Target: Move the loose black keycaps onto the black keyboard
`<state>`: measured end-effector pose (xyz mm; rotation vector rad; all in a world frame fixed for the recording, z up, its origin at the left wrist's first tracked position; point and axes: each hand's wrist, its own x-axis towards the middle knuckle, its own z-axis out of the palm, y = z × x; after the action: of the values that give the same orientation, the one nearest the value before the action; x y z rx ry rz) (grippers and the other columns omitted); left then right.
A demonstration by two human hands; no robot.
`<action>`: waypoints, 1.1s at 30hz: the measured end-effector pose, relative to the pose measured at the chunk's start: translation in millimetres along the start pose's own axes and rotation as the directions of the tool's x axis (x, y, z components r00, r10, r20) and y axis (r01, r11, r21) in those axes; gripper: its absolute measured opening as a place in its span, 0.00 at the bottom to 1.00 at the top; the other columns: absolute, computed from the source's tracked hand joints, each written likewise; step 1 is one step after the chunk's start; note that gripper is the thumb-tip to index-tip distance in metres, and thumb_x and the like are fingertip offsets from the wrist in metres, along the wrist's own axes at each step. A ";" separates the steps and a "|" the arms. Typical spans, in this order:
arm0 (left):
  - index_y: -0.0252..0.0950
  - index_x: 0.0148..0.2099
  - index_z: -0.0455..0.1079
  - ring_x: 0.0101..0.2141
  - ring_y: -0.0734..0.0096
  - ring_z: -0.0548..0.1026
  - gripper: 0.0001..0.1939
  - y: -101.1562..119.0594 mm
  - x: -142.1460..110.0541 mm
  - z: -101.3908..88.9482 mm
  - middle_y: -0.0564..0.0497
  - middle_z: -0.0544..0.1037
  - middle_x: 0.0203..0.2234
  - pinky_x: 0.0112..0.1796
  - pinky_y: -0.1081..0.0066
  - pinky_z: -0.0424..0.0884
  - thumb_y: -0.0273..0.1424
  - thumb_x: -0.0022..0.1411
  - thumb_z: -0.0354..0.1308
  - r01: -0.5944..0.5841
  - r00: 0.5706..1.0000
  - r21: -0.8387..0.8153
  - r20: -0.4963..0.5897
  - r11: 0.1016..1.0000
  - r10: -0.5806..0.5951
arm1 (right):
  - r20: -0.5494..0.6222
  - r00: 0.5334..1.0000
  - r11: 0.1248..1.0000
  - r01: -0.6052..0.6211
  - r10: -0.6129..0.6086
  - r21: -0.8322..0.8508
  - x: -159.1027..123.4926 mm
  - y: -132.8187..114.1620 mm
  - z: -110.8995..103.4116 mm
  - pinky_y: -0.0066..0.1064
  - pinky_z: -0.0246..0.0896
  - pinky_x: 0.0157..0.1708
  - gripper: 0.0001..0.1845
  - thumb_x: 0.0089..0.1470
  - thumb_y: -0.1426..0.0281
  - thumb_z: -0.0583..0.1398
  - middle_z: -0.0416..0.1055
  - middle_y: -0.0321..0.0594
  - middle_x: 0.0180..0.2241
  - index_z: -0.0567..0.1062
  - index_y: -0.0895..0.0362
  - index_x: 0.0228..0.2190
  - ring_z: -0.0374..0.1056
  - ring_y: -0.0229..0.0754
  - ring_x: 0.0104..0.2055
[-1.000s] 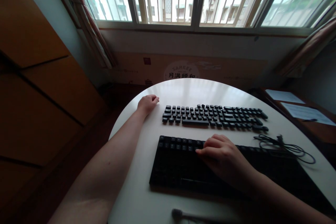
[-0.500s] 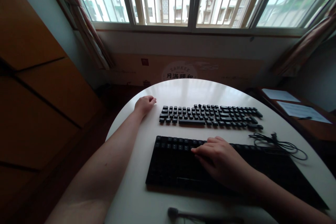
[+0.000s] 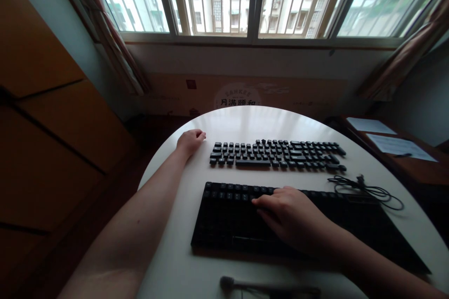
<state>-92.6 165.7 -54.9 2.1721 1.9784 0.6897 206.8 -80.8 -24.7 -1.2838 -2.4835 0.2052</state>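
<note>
My left hand (image 3: 191, 142) rests as a loose fist on the white table, left of the rows of loose keycaps, and nothing shows in it. A black keyboard (image 3: 219, 224) lies close to me, with keycaps along its top rows and its lower part bare of them. Over it is my right hand (image 3: 284, 208), thumb and forefinger pinched at the end of the second row, on a keycap largely hidden by the fingers. Behind the keyboard, loose black keycaps (image 3: 252, 163) are laid out in keyboard order.
A coiled black cable (image 3: 372, 190) lies at the keyboard's back right. Near the table's front edge is a dark brush (image 3: 228, 283). The round white table (image 3: 175, 215) stands before a barred window. Papers (image 3: 401, 147) and a pen lie on a brown surface at right.
The view has shifted slightly, so everything sits a little further left. My right hand stays at the same spot on the keyboard, and my left fist has not moved on the table.
</note>
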 end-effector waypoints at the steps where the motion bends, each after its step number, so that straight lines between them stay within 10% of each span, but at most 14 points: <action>1: 0.40 0.37 0.79 0.39 0.60 0.77 0.16 0.1 0.1 -0.1 0.48 0.83 0.36 0.36 0.69 0.67 0.40 0.64 0.51 0.000 1.000 0.000 0.000 1.000 0.000 | -0.024 1.000 1.000 0.007 -0.007 0.005 -0.2 1.5 0.7 0.34 0.57 0.32 0.10 0.60 0.71 0.60 0.78 0.39 0.27 0.81 0.52 0.40 0.72 0.44 0.28; 8: 0.41 0.37 0.79 0.38 0.60 0.77 0.16 0.1 1.3 0.7 0.48 0.83 0.35 0.36 0.69 0.67 0.40 0.64 0.52 -0.001 1.000 -0.012 0.007 1.000 0.001 | -0.206 0.979 0.999 -0.005 0.015 0.048 -0.6 18.3 4.9 0.35 0.59 0.34 0.18 0.63 0.70 0.56 0.78 0.39 0.29 0.75 0.54 0.52 0.71 0.43 0.29; 26: 0.41 0.37 0.79 0.37 0.61 0.77 0.16 -1.1 2.4 -1.4 0.48 0.83 0.35 0.34 0.69 0.66 0.40 0.64 0.51 -0.006 1.000 -0.026 0.025 1.000 0.007 | -0.162 0.967 0.977 0.177 -0.195 -0.117 2.5 11.2 4.6 0.36 0.54 0.34 0.17 0.57 0.79 0.55 0.71 0.38 0.27 0.79 0.54 0.43 0.62 0.42 0.29; 33: 0.41 0.37 0.78 0.38 0.61 0.77 0.16 -2.4 3.0 -0.8 0.48 0.83 0.36 0.34 0.69 0.66 0.40 0.64 0.51 -0.015 1.000 -0.021 0.018 1.000 0.015 | -0.284 0.951 0.983 0.074 -0.120 -0.167 37.4 53.1 -19.4 0.38 0.61 0.42 0.11 0.58 0.77 0.59 0.76 0.42 0.33 0.81 0.55 0.38 0.68 0.44 0.37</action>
<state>-95.0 168.9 -54.4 2.1754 1.9390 0.6866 234.2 -20.0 -12.8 -1.1496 -2.3327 -0.1934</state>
